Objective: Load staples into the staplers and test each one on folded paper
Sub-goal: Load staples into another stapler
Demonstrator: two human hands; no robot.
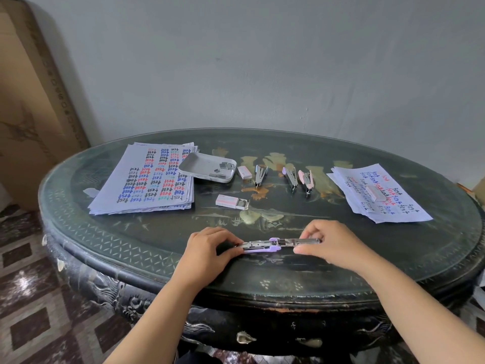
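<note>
— Staplers, four in all, on a dark oval worktop (262,279). Biggest thing lying there?
— Thick paper stack (147,179) at far left, covered in handwritten "test". Smaller heap of sheets (378,203) at far right.
— Hands?
— Left hand (207,248) and right hand (333,243) at the near edge, apart, each gripping one end of the purple stapler (267,245). Swung open flat, lying crosswise between them.
— Next down?
— White tray (199,164) overlapping the stack's far corner, loose staple strips (223,169) inside. Right of it, in a row: blue stapler (259,176), second lilac stapler (290,177), pink stapler (306,181).
— Smallest?
— Open staple box (229,201) mid-worktop, small box (244,172) just beside the tray, third box (376,193) on the right-hand sheets.
</note>
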